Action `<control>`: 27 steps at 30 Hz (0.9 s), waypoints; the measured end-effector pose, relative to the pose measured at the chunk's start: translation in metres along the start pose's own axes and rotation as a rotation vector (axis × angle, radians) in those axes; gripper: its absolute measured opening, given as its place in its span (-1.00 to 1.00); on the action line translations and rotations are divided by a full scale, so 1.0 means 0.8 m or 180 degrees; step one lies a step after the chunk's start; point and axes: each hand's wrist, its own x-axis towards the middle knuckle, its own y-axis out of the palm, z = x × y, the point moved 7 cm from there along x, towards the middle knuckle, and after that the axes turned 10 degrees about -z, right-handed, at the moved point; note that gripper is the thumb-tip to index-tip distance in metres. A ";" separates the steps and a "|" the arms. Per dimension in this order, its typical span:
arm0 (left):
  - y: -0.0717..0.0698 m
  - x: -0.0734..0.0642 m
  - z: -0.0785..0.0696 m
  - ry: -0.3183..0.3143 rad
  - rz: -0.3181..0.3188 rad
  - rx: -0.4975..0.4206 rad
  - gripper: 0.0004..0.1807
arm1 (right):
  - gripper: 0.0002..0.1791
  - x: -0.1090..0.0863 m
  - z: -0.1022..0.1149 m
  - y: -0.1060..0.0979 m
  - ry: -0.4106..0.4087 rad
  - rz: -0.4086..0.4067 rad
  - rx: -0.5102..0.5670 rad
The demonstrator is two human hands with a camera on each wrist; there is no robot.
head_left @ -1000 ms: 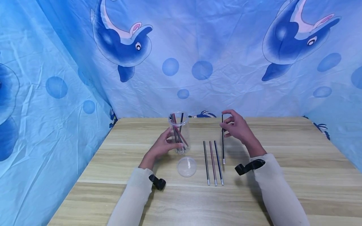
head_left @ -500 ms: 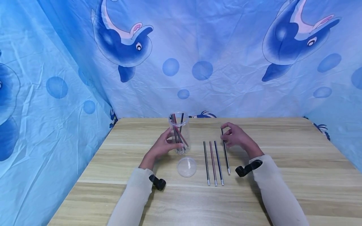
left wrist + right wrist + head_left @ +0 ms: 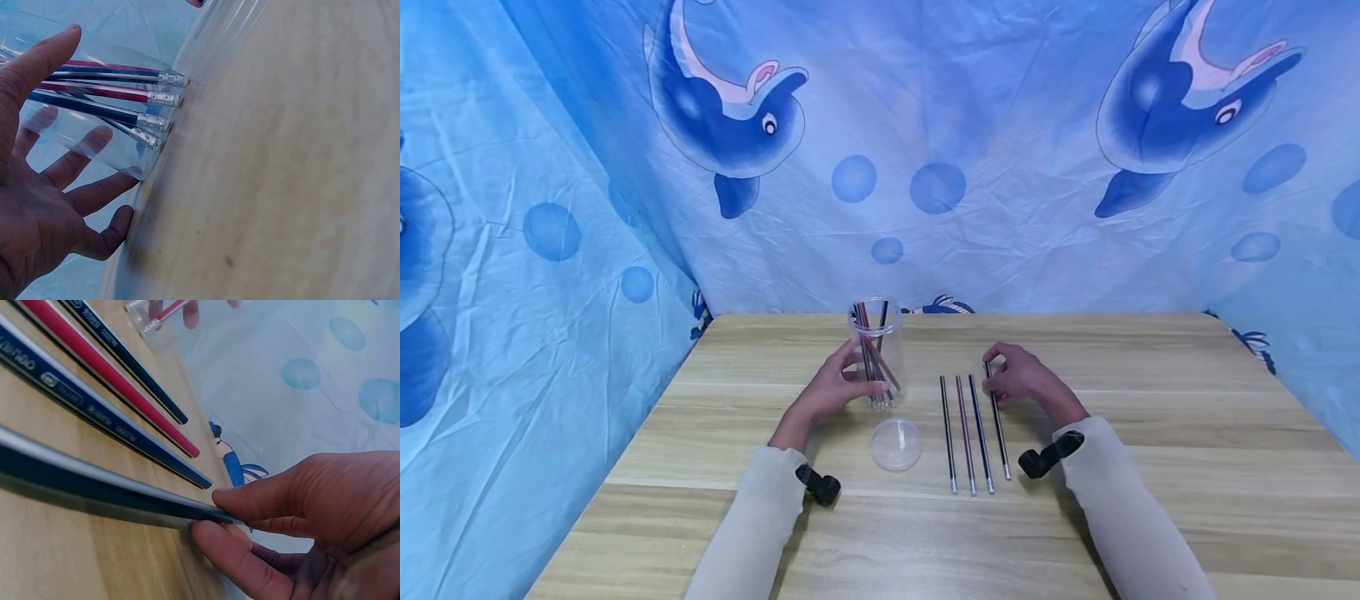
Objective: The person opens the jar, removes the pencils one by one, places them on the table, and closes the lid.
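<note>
My left hand (image 3: 829,388) holds a clear plastic jar (image 3: 895,354) upright, thumb in front and fingers around the far side. Several dark and red pencils (image 3: 119,115) stand inside it, metal-capped ends down. Between thumb and fingertips, my right hand (image 3: 1021,377) pinches the top end of a dark pencil (image 3: 1002,442), which lies low along the table, its capped end toward me. Left of it, roughly side by side, lie a black pencil (image 3: 948,434), a red pencil (image 3: 966,435) and a blue pencil (image 3: 981,434).
A round clear lid (image 3: 896,444) lies on the wooden table (image 3: 880,542), in front of the jar and left of the pencil row. A blue dolphin-print curtain (image 3: 895,167) hangs behind the table and at its sides. Each wrist wears a black camera strap.
My right hand has come down and toward me, lowering the dark pencil from near upright to lying beside the row. The left hand and the jar stay put.
</note>
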 end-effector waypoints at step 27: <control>-0.001 -0.010 -0.018 -0.0046 0.0049 0.0074 0.03 | -0.49 -0.011 -0.006 0.005 0.0013 0.0142 0.0064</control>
